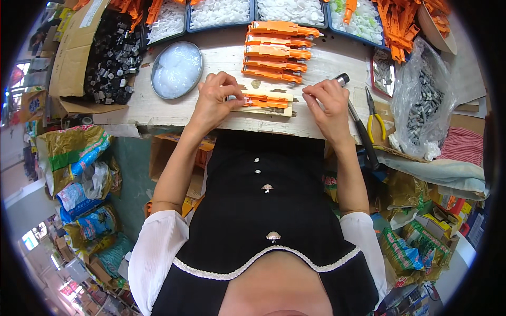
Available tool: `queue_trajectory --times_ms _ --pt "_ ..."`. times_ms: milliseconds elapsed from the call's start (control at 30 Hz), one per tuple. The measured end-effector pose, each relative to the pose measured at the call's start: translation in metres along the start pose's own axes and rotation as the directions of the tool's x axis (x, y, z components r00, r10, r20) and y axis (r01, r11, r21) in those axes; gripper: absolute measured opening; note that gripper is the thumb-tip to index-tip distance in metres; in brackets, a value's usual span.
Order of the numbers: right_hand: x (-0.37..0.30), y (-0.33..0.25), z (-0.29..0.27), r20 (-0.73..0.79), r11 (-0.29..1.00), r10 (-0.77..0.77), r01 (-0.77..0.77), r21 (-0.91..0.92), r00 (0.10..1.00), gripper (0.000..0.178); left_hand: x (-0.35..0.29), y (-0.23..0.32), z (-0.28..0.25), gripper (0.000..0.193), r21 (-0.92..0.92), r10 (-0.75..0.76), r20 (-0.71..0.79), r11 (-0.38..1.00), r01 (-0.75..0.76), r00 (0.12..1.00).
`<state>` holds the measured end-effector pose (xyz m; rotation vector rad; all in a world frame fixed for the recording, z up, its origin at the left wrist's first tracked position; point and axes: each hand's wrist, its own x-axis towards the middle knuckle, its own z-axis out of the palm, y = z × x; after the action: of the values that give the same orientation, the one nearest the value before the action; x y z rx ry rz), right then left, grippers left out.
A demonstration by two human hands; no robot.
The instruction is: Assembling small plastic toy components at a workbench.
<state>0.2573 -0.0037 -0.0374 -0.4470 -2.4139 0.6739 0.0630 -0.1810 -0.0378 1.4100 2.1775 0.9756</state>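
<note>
An orange plastic housing (266,100) lies in a cream block-shaped holder (287,109) at the table's near edge. My left hand (215,100) is closed at the housing's left end, thumb and forefinger pinched there; what they grip is mostly hidden. To the right of the holder, my right hand (329,104) hovers with thumb and forefinger tips close together. Anything between those tips is too small to make out. Behind the holder, several similar orange housings (276,51) lie in a neat column. A hammer (362,131) lies beneath and beside my right wrist.
A round dish of clear gel (177,69) stands left, beside a cardboard box (74,58) of black parts (113,68). Trays of white parts (219,11) line the back. At right are yellow-handled pliers (376,124), a plastic bag of metal parts (424,100) and piled orange pieces (400,26).
</note>
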Motion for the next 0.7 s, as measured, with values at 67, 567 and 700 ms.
queue_trajectory --times_ms 67,567,700 --pt "0.001 -0.002 0.003 0.011 1.000 -0.001 0.001 0.006 1.000 0.009 -0.003 -0.002 0.001 0.009 -0.015 -0.021 0.008 1.000 0.021 1.000" --pt "-0.001 0.003 0.010 0.040 1.000 -0.004 0.003 0.010 0.999 0.010 -0.002 0.001 0.008 0.009 0.019 0.077 -0.101 0.997 -0.076 0.992" --pt "-0.001 0.004 0.011 0.037 1.000 -0.008 0.007 0.004 0.999 0.010 -0.007 0.002 0.012 0.009 0.049 0.102 -0.160 0.994 -0.095 0.982"
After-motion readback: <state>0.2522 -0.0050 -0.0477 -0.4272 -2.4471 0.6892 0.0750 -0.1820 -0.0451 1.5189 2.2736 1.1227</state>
